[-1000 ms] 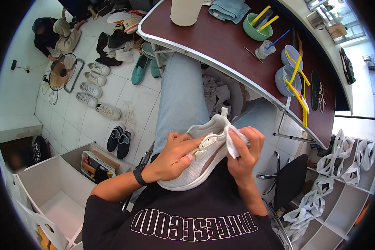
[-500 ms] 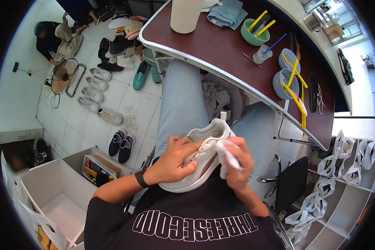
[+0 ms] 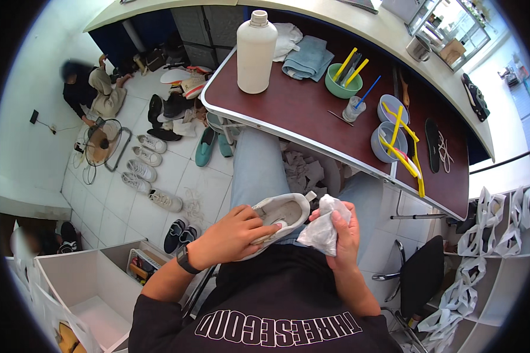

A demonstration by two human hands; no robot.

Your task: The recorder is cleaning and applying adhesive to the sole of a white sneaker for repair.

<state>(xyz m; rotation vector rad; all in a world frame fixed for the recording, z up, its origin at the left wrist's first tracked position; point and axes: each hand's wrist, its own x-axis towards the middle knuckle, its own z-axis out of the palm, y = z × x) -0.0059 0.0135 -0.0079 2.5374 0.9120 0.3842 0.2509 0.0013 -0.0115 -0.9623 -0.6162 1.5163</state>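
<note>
"Over the lap (image 3: 256, 170), just in front of the black shirt (image 3: 259, 282), sits the pale shoe (image 3: 282, 207), its heel and pull loop turned away from the body. What has hold of it?"

"The left hand (image 3: 235, 232). Its fingers bend over the upper, the tips at the edge of the collar. The toe end is hidden behind that hand."

"And the other?"

"The right hand (image 3: 344, 235) is curled, with a bunched white cloth (image 3: 322, 228) pinched between thumb and fingers. The cloth hangs just beside the heel; I can't tell whether the two touch."

"How would the shoe handle?"

"Light, I'd judge. The upper looks soft and the collar padded, so both should give under a squeeze; the heel is probably firmer."

"Where would you grip, then?"

"Round the back of the heel, thumb outside and fingers inside the collar, or across the upper, as here. I'd not trust the little loop with much pull."

"Slippery?"

"Unlikely while dry, though I can't see whether it's damp."

"And the cloth?"

"Nearly weightless and limp, maybe easily torn. A loose, gathered pinch suits it."
</note>
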